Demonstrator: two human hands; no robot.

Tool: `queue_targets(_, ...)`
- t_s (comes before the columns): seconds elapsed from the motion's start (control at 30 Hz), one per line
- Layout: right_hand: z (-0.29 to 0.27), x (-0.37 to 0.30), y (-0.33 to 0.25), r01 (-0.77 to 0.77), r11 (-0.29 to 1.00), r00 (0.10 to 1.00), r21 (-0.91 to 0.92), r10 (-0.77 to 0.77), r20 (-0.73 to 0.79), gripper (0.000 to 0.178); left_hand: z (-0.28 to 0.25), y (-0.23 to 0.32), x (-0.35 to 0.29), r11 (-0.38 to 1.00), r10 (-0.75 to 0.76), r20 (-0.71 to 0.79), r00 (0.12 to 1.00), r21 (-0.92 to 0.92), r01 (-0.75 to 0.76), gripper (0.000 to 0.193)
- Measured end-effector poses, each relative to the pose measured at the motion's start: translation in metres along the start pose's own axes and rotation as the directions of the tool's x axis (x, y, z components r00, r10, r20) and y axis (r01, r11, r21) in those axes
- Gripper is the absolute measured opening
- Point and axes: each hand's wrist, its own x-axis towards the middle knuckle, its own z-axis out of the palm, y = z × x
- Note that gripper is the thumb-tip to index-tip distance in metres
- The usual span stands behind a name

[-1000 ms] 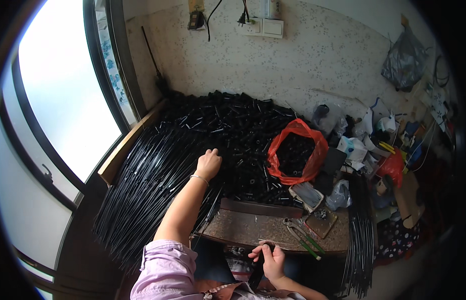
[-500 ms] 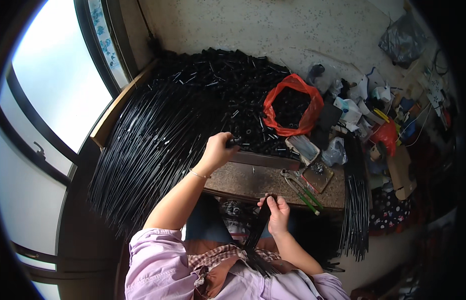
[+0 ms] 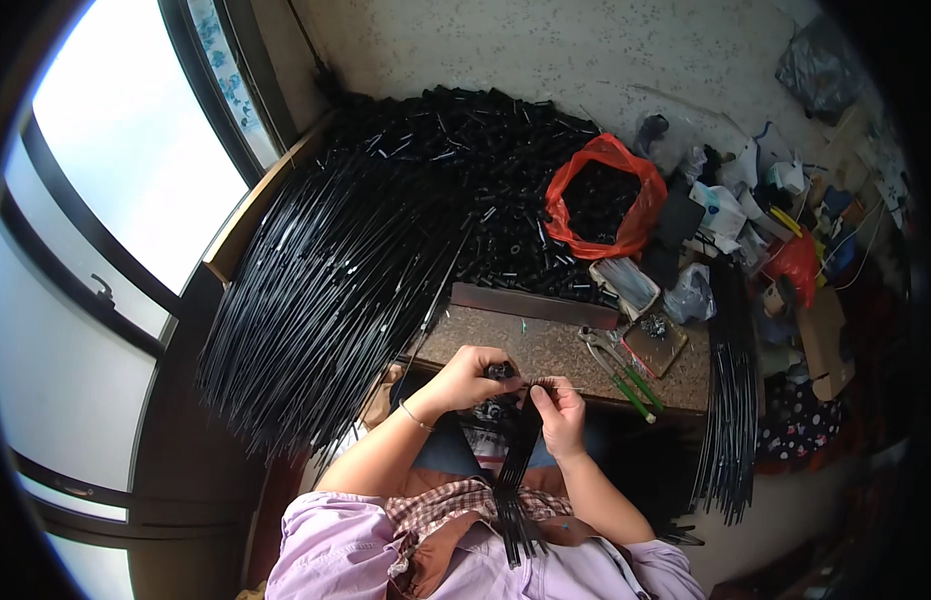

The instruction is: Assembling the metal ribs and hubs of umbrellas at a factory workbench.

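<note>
My left hand (image 3: 474, 380) is closed around a short black plastic tube (image 3: 500, 370), just left of my right hand. My right hand (image 3: 559, 412) pinches the top end of a flat bundle of thin black rods (image 3: 517, 455). A thin wire (image 3: 574, 388) runs crosswise at the rods' upper ends and sticks out to the right. The bundle hangs down over my lap, its lower ends fanning against my clothes. The tube and the rod ends are close together; whether they touch I cannot tell.
A speckled worktop (image 3: 486, 335) carries a dark metal strip (image 3: 531, 305), green-handled pliers (image 3: 626, 375) and a small tray (image 3: 658, 345). Behind lie heaped black tubes (image 3: 456, 130) and a red plastic bag (image 3: 559, 200). Long black rods (image 3: 296, 310) spread left; more hang right (image 3: 728, 430).
My left hand has come from the heap of tubes, down and toward me, bringing the black tube beside the rod ends. My right hand keeps its pinch. The whole view has shifted slightly.
</note>
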Motion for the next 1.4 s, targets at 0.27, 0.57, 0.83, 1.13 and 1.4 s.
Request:
queue_targets(0.27,-0.009,0.001,0.002,-0.008,1.0,1.0,0.001,0.008,-0.012,0.012,0.012,-0.005,-0.006,0.986,-0.163,-0.05,0.985,-0.041,0.161,0.011)
queue_targets(0.57,-0.003,0.0,-0.003,-0.047,0.996,0.999,0.075,0.046,0.005,0.011,0.008,-0.006,-0.014,0.882,-0.273,-0.179,0.945,-0.44,0.171,0.013)
queue_targets(0.83,0.001,0.001,-0.004,-0.133,0.967,0.989,0.218,0.144,-0.033,0.011,0.028,-0.029,-0.033,0.15,-0.397,0.091,0.913,-0.975,0.163,0.034)
queue_targets(1.13,0.022,-0.006,-0.007,0.003,0.978,0.993,0.209,0.021,-0.116,0.018,0.038,-0.032,-0.026,0.067,-0.321,0.111,0.941,-0.988,0.139,0.025)
queue_targets(1.4,0.023,-0.002,-0.006,-0.031,0.975,0.99,0.222,0.061,-0.128,0.018,0.031,-0.036,-0.021,0.18,-0.312,0.093,0.945,-0.971,0.155,0.02)
